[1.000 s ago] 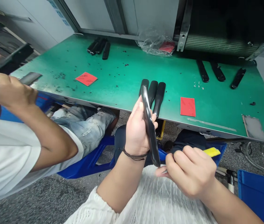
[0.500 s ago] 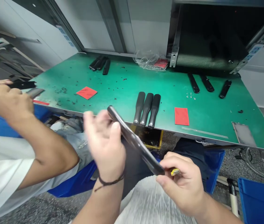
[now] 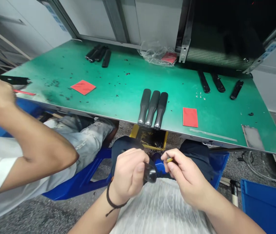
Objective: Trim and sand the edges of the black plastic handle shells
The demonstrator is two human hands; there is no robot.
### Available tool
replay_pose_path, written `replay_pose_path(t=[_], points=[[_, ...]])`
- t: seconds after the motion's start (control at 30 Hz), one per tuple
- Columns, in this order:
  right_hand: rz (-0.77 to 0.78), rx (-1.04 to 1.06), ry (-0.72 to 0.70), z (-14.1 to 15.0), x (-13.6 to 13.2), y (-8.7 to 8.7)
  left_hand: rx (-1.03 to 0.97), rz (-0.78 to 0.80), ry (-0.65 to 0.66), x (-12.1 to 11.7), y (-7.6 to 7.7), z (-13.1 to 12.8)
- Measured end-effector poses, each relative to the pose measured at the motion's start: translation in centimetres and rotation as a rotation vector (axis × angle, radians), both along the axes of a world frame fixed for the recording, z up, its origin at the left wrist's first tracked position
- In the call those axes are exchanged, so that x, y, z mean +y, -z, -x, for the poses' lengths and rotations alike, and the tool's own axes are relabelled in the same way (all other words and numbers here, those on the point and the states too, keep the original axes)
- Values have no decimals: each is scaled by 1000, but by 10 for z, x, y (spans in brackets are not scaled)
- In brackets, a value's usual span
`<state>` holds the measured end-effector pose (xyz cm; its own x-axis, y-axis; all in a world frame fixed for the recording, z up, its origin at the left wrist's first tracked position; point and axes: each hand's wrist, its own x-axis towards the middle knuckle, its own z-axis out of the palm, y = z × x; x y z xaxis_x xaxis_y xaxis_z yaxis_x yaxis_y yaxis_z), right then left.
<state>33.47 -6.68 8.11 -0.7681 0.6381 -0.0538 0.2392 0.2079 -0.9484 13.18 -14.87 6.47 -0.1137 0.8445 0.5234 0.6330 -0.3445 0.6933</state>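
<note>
My left hand (image 3: 130, 172) is wrapped round a glossy black handle-shaped part (image 3: 150, 174), whose rounded end points towards me; most of it is hidden by my fingers. A short way to the right, my right hand (image 3: 186, 177) pinches a small tool with a yellow body (image 3: 169, 160) and a thin dark tip; its exact kind is unclear. The tool and the black part are apart. Beyond my hands, three similar black handles (image 3: 153, 110) lie side by side at the front edge of the green table (image 3: 118, 104).
Red square pads (image 3: 190, 117) lie on the table, with more black parts (image 3: 217, 83) at the back. Under the edge sits a yellow-rimmed tray (image 3: 134, 131). On my left, a co-worker's arm (image 3: 42, 143) reaches over the table. A blue bin (image 3: 267, 204) stands at right.
The black part was slanting between both hands, with my left hand spread. Now my left hand has closed round it, and my right hand has let go of its near end, keeping the yellow tool.
</note>
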Motion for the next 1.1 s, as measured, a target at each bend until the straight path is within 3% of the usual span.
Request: replay_pose_path(t=[0.2,0.27,0.4,0.53,0.6,0.67,0.8,0.93,1.1], points=[[-457,-557,3,-13,27,46,-120,45,-30,0,8,11],[-572,-543,-5,-17,30,44,-143,54,-20,4,9,11],[-774,-409,-108,-21,34,19,-144,52,32,16,7,9],[-937,-528,68,-22,43,13,-131,42,61,23,3,6],[-927,-489,79,-23,46,14,-121,37,76,25,3,5],[-803,-428,-15,-25,45,10,-102,26,97,27,4,5],[-591,-275,-185,-24,38,-17,-34,-12,138,29,6,7],[-675,-137,-286,-17,36,-34,57,-39,175,30,2,7],[-651,-96,-293,-5,37,-36,70,-75,246,31,-3,5]])
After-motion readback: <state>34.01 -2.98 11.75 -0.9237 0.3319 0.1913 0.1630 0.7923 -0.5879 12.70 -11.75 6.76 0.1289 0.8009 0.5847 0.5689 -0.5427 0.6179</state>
